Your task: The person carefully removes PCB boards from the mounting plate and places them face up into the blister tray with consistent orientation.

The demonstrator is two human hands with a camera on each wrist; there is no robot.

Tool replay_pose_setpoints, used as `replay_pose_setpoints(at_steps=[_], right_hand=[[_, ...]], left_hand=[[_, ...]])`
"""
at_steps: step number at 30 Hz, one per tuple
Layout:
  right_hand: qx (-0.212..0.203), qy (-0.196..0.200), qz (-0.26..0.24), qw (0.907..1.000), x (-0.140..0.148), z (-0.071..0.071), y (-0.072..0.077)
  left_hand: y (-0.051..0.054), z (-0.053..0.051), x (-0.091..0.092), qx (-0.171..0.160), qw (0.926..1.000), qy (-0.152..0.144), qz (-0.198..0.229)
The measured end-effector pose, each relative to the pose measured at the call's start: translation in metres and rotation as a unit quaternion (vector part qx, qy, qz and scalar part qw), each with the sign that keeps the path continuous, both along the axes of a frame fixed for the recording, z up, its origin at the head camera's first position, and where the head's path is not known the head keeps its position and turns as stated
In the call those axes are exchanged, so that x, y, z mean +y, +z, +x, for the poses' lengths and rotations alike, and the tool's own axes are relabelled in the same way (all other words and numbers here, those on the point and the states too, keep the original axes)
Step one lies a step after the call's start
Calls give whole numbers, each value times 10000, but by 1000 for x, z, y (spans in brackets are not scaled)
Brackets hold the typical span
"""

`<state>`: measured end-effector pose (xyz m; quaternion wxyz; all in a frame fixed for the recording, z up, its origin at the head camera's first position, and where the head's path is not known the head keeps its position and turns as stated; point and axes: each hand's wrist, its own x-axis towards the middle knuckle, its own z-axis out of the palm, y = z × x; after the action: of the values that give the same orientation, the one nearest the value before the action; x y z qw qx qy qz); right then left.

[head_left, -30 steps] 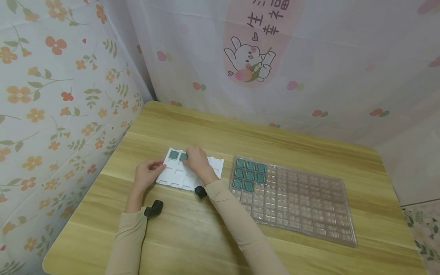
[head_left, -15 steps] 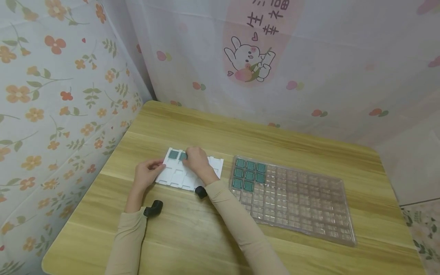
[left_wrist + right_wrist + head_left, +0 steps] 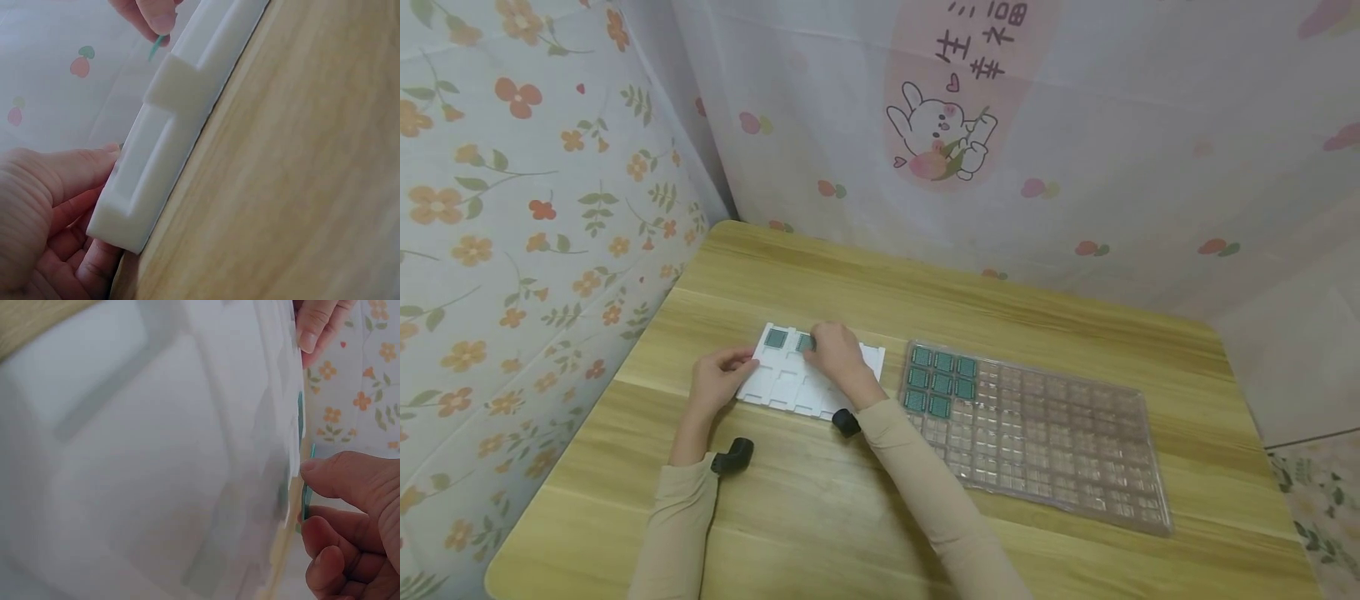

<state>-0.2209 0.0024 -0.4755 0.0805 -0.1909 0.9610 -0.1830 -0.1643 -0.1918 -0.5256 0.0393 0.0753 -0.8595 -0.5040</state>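
My left hand (image 3: 717, 382) grips the near-left edge of a white plastic tray (image 3: 784, 388) with shallow square pockets. In the left wrist view its thumb presses the tray's side and the other fingers curl at the corner. Over the tray's far row, my right hand (image 3: 840, 357) pinches a small green square circuit board (image 3: 804, 342) between thumb and fingers. Seen edge-on in the right wrist view, that board (image 3: 307, 497) is a thin plate clear of the tray. Another green board (image 3: 776, 338) lies in the far-left pocket. My right hand hides part of the tray.
To the right, a clear plastic tray (image 3: 1075, 450) with many pockets lies on the wooden table (image 3: 805, 517). Several green boards (image 3: 942, 383) fill its far-left corner. Black wrist devices (image 3: 733, 457) sit on both wrists. Printed curtains (image 3: 1112, 167) hang behind and at the left.
My right hand has shifted slightly right with the pinched board, and more of that board shows. The left hand keeps its grip on the white tray. The head view has drifted slightly.
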Motion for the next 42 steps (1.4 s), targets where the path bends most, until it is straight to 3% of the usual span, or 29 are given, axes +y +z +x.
replay_pose_setpoints(at_steps=[9, 29, 42], right_hand=[[42, -59, -135, 9999, 9, 7, 6], [69, -181, -500, 9986, 46, 17, 14], [217, -181, -524, 9982, 68, 32, 11]], left_hand=[[-1, -1, -1, 61, 9998, 3, -165], [1, 1, -2, -61, 10000, 11, -23], [1, 1, 0, -19, 9999, 27, -103]])
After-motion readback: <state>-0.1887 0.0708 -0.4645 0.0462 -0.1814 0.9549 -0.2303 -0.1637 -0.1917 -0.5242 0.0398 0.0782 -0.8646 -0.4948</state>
